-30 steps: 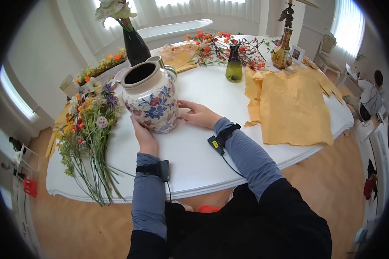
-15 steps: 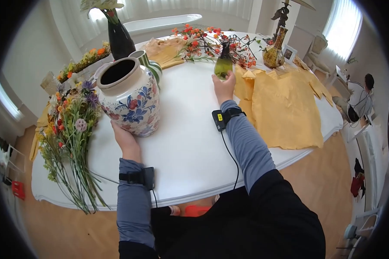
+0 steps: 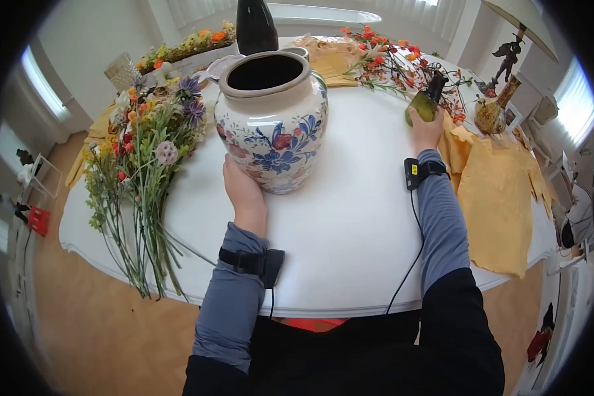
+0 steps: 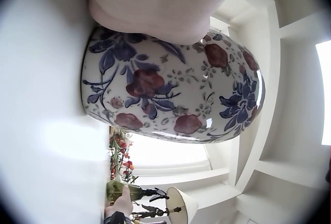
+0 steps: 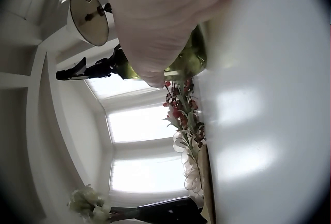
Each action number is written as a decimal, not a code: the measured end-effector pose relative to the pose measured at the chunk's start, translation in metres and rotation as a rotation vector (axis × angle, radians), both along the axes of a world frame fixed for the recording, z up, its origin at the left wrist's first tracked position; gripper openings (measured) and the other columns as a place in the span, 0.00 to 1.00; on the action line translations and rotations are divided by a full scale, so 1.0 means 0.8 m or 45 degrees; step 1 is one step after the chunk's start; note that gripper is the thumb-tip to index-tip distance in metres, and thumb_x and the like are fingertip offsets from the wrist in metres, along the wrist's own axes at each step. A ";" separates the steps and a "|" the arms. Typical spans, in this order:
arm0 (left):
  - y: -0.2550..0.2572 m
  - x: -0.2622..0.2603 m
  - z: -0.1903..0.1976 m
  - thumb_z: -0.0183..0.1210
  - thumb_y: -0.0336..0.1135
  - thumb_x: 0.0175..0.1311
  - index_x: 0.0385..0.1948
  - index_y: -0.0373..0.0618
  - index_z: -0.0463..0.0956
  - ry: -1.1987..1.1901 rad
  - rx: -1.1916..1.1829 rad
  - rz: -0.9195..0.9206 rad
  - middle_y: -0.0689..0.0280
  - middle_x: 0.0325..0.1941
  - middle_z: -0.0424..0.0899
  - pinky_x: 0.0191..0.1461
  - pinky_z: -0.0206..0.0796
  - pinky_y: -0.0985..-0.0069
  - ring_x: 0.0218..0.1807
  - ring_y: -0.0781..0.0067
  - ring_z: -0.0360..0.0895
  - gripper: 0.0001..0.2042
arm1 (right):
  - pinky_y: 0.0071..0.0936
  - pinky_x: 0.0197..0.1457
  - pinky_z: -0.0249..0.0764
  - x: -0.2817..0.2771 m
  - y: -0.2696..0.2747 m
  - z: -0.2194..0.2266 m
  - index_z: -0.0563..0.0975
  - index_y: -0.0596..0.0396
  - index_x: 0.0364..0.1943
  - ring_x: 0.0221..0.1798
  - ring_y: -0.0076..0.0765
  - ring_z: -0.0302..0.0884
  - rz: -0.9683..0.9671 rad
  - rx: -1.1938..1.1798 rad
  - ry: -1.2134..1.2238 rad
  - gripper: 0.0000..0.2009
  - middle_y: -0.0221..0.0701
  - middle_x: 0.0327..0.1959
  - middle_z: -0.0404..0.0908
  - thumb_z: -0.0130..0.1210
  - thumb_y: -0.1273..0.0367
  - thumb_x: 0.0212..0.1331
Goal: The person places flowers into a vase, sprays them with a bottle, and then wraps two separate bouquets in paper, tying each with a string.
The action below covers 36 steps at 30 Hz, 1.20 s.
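Observation:
A large white ceramic vase [image 3: 280,132] with blue and red flowers painted on it stands upright on the white table. My left hand [image 3: 245,198] holds its lower left side, with the fingers running round behind it, mostly hidden. The vase's painted side fills the middle of the left wrist view. Further off to the right, my right hand [image 3: 429,130] grips a small green glass vase [image 3: 417,109] with a dark, narrow neck. In the right wrist view the thumb side of the hand covers part of the green glass [image 5: 194,61].
Cut flowers [image 3: 145,185] lie along the table's left side. A tall dark vase [image 3: 256,28] stands behind the painted one. Red-berried branches [image 3: 402,59] are spread at the back. Yellow paper-like sheets [image 3: 495,198], an amber bottle [image 3: 492,115] and a figurine lamp [image 3: 508,56] occupy the right.
My right hand has left the painted vase, reached out to the right and taken hold of the green glass vase. The left hand stays at the painted vase. The head view has shifted.

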<state>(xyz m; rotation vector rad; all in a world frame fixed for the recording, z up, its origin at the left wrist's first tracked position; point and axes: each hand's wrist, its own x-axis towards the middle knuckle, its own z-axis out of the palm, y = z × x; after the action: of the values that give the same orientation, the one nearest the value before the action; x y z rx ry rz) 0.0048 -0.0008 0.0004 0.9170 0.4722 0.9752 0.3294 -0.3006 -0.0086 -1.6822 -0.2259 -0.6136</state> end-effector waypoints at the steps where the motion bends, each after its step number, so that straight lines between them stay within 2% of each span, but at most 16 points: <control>1: -0.001 0.000 0.001 0.38 0.48 0.84 0.57 0.37 0.72 0.010 0.009 0.016 0.60 0.57 0.81 0.65 0.66 0.71 0.58 0.69 0.78 0.22 | 0.42 0.71 0.67 -0.004 0.001 0.003 0.69 0.67 0.67 0.68 0.52 0.71 0.073 0.037 0.060 0.47 0.53 0.65 0.73 0.77 0.53 0.45; 3: -0.005 -0.001 0.006 0.39 0.47 0.84 0.53 0.36 0.72 0.074 0.010 0.055 0.60 0.54 0.81 0.63 0.67 0.71 0.56 0.70 0.78 0.21 | 0.43 0.69 0.69 -0.002 0.000 -0.003 0.71 0.66 0.66 0.67 0.51 0.72 0.159 0.079 0.123 0.45 0.52 0.65 0.74 0.77 0.53 0.45; 5: -0.003 0.001 0.003 0.40 0.47 0.84 0.51 0.37 0.73 0.078 0.022 0.094 0.61 0.50 0.81 0.60 0.67 0.71 0.52 0.71 0.77 0.20 | 0.43 0.70 0.68 0.006 -0.001 -0.013 0.70 0.67 0.67 0.67 0.52 0.72 -0.116 -0.248 0.018 0.46 0.52 0.63 0.74 0.77 0.52 0.46; 7: 0.000 0.002 0.000 0.41 0.47 0.84 0.47 0.38 0.74 0.159 0.098 0.125 0.63 0.44 0.81 0.56 0.68 0.71 0.47 0.72 0.76 0.20 | 0.44 0.71 0.67 0.004 0.001 -0.015 0.70 0.67 0.67 0.65 0.54 0.72 -0.075 -0.287 0.005 0.47 0.52 0.61 0.75 0.76 0.50 0.46; 9: -0.004 -0.001 0.004 0.42 0.47 0.84 0.44 0.38 0.74 0.191 0.064 0.153 0.64 0.39 0.80 0.54 0.67 0.71 0.43 0.72 0.75 0.20 | 0.45 0.73 0.65 -0.013 0.005 -0.013 0.69 0.67 0.69 0.66 0.55 0.71 -0.281 -0.509 -0.007 0.50 0.53 0.61 0.74 0.76 0.48 0.45; 11: 0.006 0.000 -0.010 0.41 0.47 0.84 0.52 0.37 0.74 0.312 0.206 0.130 0.62 0.50 0.82 0.61 0.67 0.72 0.52 0.71 0.78 0.20 | 0.42 0.71 0.68 -0.042 0.010 0.004 0.72 0.69 0.64 0.65 0.51 0.74 -0.109 -0.463 0.065 0.46 0.51 0.60 0.76 0.77 0.50 0.46; 13: 0.011 0.004 -0.015 0.41 0.45 0.84 0.52 0.36 0.73 0.370 0.235 0.154 0.62 0.49 0.81 0.59 0.67 0.72 0.51 0.72 0.77 0.20 | 0.36 0.67 0.72 -0.063 0.015 0.012 0.72 0.69 0.60 0.61 0.44 0.77 0.177 -0.236 0.080 0.41 0.47 0.58 0.77 0.78 0.54 0.48; 14: 0.011 0.005 -0.016 0.41 0.45 0.84 0.51 0.36 0.73 0.377 0.228 0.149 0.62 0.48 0.81 0.58 0.67 0.72 0.49 0.71 0.77 0.19 | 0.31 0.63 0.75 -0.084 0.023 0.017 0.68 0.68 0.60 0.57 0.39 0.79 0.074 -0.258 0.108 0.40 0.43 0.57 0.78 0.78 0.56 0.50; 19: 0.004 -0.004 -0.004 0.45 0.44 0.82 0.46 0.35 0.74 0.471 0.289 0.185 0.62 0.42 0.82 0.54 0.68 0.72 0.44 0.70 0.76 0.18 | 0.32 0.63 0.75 -0.136 0.033 0.013 0.63 0.68 0.64 0.58 0.38 0.79 0.143 -0.302 0.115 0.44 0.43 0.57 0.78 0.77 0.54 0.53; 21: 0.009 -0.001 -0.019 0.48 0.45 0.80 0.42 0.34 0.75 0.559 0.382 0.265 0.56 0.39 0.83 0.52 0.71 0.66 0.43 0.63 0.80 0.19 | 0.32 0.63 0.75 -0.156 0.036 0.007 0.63 0.67 0.66 0.58 0.38 0.79 0.257 -0.252 0.063 0.42 0.42 0.57 0.78 0.74 0.55 0.57; 23: -0.001 -0.017 -0.005 0.51 0.44 0.78 0.43 0.34 0.75 0.597 0.372 0.268 0.61 0.36 0.82 0.50 0.70 0.71 0.40 0.70 0.77 0.18 | 0.33 0.64 0.75 -0.175 0.035 0.005 0.63 0.65 0.67 0.59 0.38 0.79 0.300 -0.236 0.045 0.39 0.41 0.57 0.78 0.72 0.57 0.60; 26: -0.009 -0.043 0.003 0.54 0.44 0.76 0.47 0.35 0.74 0.645 0.273 0.056 0.60 0.43 0.82 0.52 0.69 0.71 0.43 0.70 0.76 0.17 | 0.34 0.65 0.74 -0.204 0.033 0.006 0.66 0.63 0.68 0.59 0.39 0.78 0.404 -0.242 -0.011 0.35 0.40 0.58 0.77 0.70 0.62 0.61; 28: -0.005 -0.062 0.004 0.58 0.45 0.75 0.56 0.35 0.71 0.744 0.047 -0.208 0.58 0.53 0.81 0.56 0.69 0.70 0.50 0.70 0.76 0.21 | 0.35 0.64 0.74 -0.205 0.029 -0.009 0.66 0.63 0.68 0.59 0.40 0.78 0.376 -0.304 -0.035 0.35 0.41 0.58 0.77 0.69 0.63 0.61; 31: -0.022 -0.143 0.060 0.61 0.45 0.73 0.65 0.37 0.67 0.780 0.407 -0.328 0.56 0.60 0.78 0.60 0.68 0.69 0.56 0.68 0.74 0.27 | 0.36 0.65 0.73 -0.216 0.026 -0.009 0.66 0.64 0.67 0.60 0.42 0.78 0.469 -0.269 -0.005 0.34 0.43 0.59 0.77 0.67 0.66 0.60; 34: 0.011 -0.204 0.065 0.65 0.43 0.70 0.65 0.37 0.68 0.648 0.660 -0.035 0.57 0.59 0.78 0.63 0.67 0.69 0.58 0.67 0.74 0.28 | 0.37 0.66 0.72 -0.241 0.031 0.009 0.66 0.64 0.67 0.61 0.43 0.77 0.576 -0.186 0.093 0.36 0.44 0.60 0.76 0.70 0.63 0.58; 36: 0.048 -0.241 0.063 0.65 0.41 0.69 0.63 0.35 0.70 0.758 0.857 0.221 0.54 0.59 0.79 0.64 0.68 0.67 0.58 0.63 0.76 0.26 | 0.38 0.67 0.72 -0.250 0.034 0.015 0.66 0.64 0.67 0.62 0.44 0.75 0.471 -0.359 0.094 0.40 0.45 0.60 0.75 0.74 0.60 0.54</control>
<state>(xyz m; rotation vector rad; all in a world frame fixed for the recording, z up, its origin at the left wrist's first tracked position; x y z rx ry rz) -0.1881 0.0378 0.0504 1.8217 0.7494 1.0280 0.1292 -0.2732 0.0031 -1.8666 -0.5778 -0.2491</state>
